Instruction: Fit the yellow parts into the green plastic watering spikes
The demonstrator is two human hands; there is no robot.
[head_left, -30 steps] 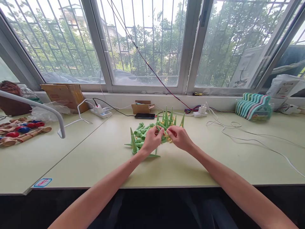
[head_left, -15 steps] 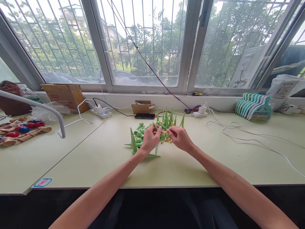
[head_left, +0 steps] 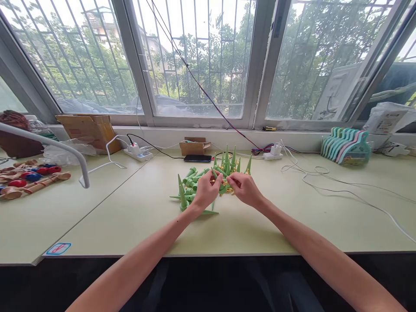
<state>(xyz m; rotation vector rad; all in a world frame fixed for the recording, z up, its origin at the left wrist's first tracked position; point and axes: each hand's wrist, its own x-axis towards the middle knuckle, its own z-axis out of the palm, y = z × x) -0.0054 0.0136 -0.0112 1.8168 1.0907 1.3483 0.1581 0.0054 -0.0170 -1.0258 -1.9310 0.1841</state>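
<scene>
Looks like smooth, low-sheen plastic on green spikes (head_left: 233,160) and yellow bits (head_left: 230,190), centre. Smooth, faintly glossy across counter (head_left: 136,216), lower half. Glossy on phone (head_left: 197,158), centre. Matt, creased cardboard on box (head_left: 78,131), left. Crinkled, clear plastic on bag (head_left: 66,151), far left. Smooth wood on sticks (head_left: 47,181), glossy on balls (head_left: 33,177), left edge.

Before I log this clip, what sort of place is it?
Probably a workroom or an office: a long pale worktop runs beneath barred windows, with a white power strip along the back and a cluster of green spikes on it.
</scene>
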